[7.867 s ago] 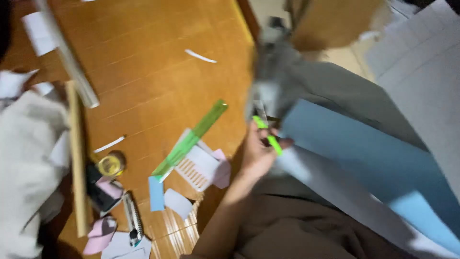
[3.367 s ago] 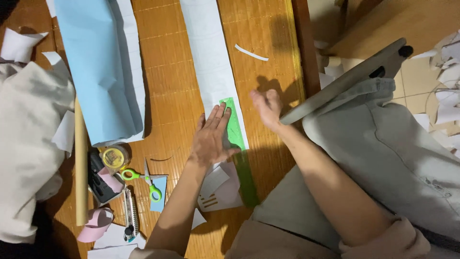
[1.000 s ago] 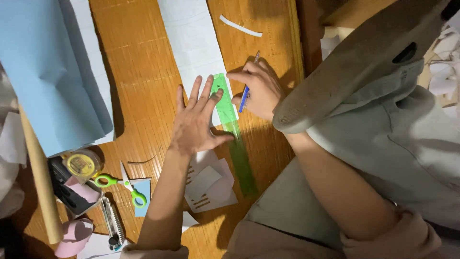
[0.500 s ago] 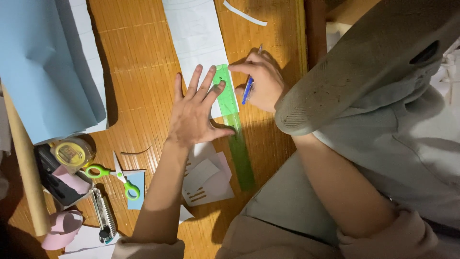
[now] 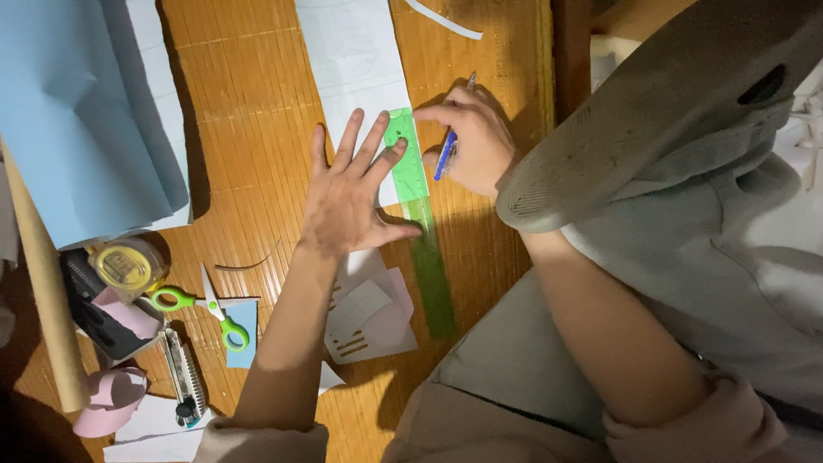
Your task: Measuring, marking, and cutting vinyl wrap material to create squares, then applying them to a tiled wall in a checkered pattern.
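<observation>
Left hand (image 5: 347,201) lies flat, palm down, fingers spread wide, pressing on the white paper strip (image 5: 360,69) and the green ruler (image 5: 420,223); index and middle fingertips sit on the ruler's upper end, thumb points right toward its middle. Right hand (image 5: 471,141) is curled tight around a blue pen (image 5: 447,150), tip just right of the ruler's edge, right beside the left fingertips. Ruler runs from under the fingertips down past the left wrist, over the wood floor (image 5: 249,103).

Below the left palm: folded paper scraps (image 5: 373,317). Left of the forearm: green-handled scissors (image 5: 206,304), tape roll (image 5: 124,266), utility knife (image 5: 184,377). Blue paper sheet (image 5: 81,111) far left of the fingers. A grey-clad knee (image 5: 651,111) crowds the right wrist.

Versus half a second ago: same grips and placement, hands barely shifted.
</observation>
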